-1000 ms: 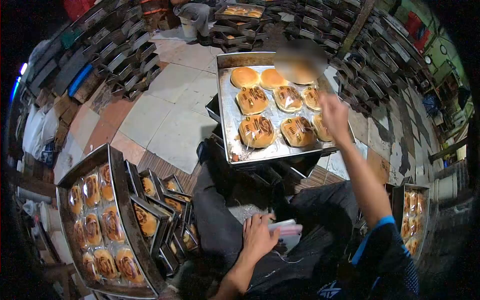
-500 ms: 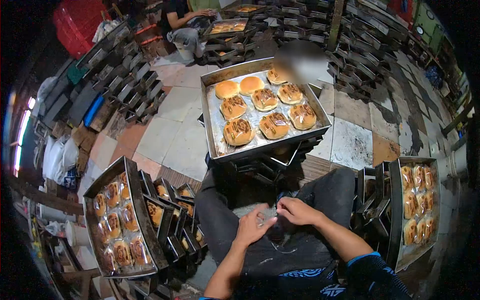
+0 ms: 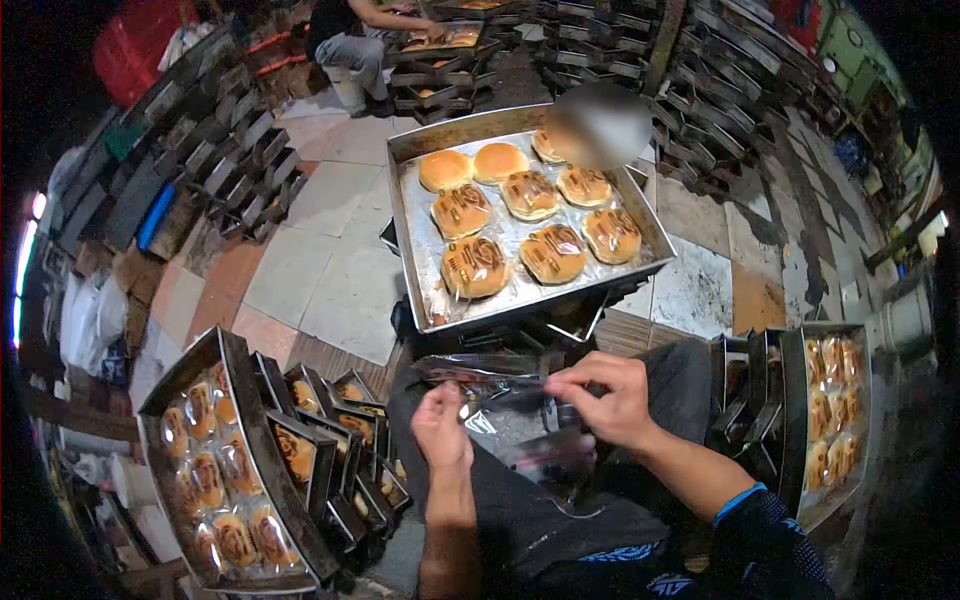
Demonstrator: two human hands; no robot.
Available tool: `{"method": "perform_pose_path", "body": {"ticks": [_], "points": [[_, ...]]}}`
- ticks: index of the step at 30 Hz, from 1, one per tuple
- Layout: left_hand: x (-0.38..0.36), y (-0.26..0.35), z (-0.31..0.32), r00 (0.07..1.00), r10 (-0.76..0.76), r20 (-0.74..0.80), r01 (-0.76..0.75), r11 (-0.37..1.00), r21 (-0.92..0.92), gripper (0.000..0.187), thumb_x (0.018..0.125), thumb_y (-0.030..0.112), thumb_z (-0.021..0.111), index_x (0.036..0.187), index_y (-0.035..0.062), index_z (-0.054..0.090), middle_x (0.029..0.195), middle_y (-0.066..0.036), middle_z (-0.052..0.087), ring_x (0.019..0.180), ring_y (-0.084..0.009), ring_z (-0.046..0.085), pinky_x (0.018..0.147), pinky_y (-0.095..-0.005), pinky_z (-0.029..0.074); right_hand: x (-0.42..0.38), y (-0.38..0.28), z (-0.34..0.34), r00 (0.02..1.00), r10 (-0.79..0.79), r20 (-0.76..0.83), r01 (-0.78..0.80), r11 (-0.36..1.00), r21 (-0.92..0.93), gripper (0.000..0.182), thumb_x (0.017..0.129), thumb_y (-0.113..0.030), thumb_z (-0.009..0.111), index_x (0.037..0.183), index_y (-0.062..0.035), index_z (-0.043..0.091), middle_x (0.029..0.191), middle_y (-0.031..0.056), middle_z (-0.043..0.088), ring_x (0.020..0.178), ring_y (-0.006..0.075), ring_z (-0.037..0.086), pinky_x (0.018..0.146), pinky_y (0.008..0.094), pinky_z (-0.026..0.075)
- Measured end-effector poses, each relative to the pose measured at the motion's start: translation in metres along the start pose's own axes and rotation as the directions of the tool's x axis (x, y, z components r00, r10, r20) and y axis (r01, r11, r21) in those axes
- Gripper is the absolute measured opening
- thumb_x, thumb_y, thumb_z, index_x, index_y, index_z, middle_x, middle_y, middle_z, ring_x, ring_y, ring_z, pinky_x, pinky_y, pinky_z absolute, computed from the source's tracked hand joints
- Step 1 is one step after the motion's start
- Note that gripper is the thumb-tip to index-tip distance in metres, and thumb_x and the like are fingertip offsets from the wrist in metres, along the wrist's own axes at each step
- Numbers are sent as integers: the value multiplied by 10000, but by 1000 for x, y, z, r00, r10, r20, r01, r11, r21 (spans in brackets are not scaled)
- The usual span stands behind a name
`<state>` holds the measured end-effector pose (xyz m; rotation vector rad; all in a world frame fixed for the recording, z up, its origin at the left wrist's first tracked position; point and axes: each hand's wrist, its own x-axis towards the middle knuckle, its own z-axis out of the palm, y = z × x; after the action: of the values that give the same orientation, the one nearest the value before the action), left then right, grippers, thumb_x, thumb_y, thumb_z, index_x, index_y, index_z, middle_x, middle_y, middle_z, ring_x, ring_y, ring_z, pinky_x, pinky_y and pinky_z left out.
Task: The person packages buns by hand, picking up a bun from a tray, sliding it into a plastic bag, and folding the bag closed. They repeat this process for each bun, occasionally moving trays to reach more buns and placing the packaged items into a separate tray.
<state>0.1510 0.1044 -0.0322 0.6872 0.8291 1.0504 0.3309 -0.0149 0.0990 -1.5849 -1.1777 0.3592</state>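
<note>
Above my lap, a clear plastic bag (image 3: 485, 368) with dark print stretches between my two hands. My left hand (image 3: 443, 425) pinches its left side. My right hand (image 3: 612, 398) grips the other side between thumb and fingers. Below them, another piece of printed plastic (image 3: 552, 452) lies blurred over my lap. Just beyond my knees stands a metal tray (image 3: 455, 318) of round buns. Two bare buns, one of them this glossy bun (image 3: 500, 162), sit at its back left. Several others, like this wrapped bun (image 3: 475, 267), are in clear printed bags.
Trays of wrapped buns stand at my left (image 3: 240, 400) and right (image 3: 795, 420), with stacked tins (image 3: 320, 440) beside the left one. A co-worker (image 3: 350, 45) sits at the back by a bun tray (image 3: 465, 38). Stacked pans (image 3: 610, 70) line the back. A blurred patch covers the main tray's back right corner.
My hands have risen and moved apart, with the plastic bag now spread between them. The co-worker's hand has moved onto the buns at the back. The view has shifted slightly.
</note>
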Motion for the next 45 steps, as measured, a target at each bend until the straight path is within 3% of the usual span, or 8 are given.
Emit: {"method": "perform_pose_path", "body": {"ticks": [3,6,11,17,24,31,36,45], "points": [[16,13,-5,975,104,-198,-127,986,-106,70,910,53,654,890,7,607,789,-35,630,617,-78,512,564,-200,393,65,-9,13,963,-180,203,205,972,-112,101,822,-112,724,831,-11,722,746,112,689,681,208,665,642,314,516],[27,11,-33,971,83,-224,-124,976,-177,39,932,36,606,945,-2,603,822,-49,627,699,-113,570,609,-230,451,191,57,15,989,107,98,-67,936,-345,403,936,-359,570,893,20,701,791,180,682,722,320,663,680,388,514],[35,22,-39,923,-189,-336,60,932,-359,94,938,80,612,959,-12,604,877,-82,642,746,-166,627,666,-301,542,371,182,39,921,389,-11,-167,369,-914,764,907,-628,395,1110,64,646,1196,293,602,1152,432,567,967,464,445],[32,20,-29,958,-34,-284,-25,979,-203,121,938,180,607,926,60,595,840,-57,617,666,-159,578,554,-262,484,446,263,33,640,766,49,-721,622,-307,455,908,-445,458,1032,-55,658,996,160,669,858,345,638,758,530,503],[32,24,-33,993,30,-113,-70,928,-365,120,964,101,567,1059,28,579,949,-71,645,825,-170,625,735,-296,526,402,235,36,817,573,-58,-575,817,-34,379,830,-244,457,1004,56,610,1064,205,617,925,339,615,843,514,475],[33,23,-29,990,24,-139,-62,958,-280,157,983,120,551,1085,2,568,1002,-71,654,876,-161,637,782,-295,528,347,166,45,508,505,-698,-620,777,110,473,899,-293,447,1094,101,621,1144,233,643,1025,338,627,877,443,470],[38,20,-27,971,61,-229,-106,976,-189,140,944,196,642,926,68,588,808,8,612,625,-70,527,542,-220,424,265,120,-15,857,515,-2,-324,543,775,392,926,-353,478,1063,-29,650,1036,110,678,943,219,651,859,393,523],[-22,34,7,996,89,15,-87,908,411,143,935,145,646,983,12,668,804,-21,627,645,-74,560,548,-211,436,6,22,2,623,348,700,-774,401,490,411,913,-105,623,1282,50,532,1121,65,658,946,121,630,837,278,510]]}}
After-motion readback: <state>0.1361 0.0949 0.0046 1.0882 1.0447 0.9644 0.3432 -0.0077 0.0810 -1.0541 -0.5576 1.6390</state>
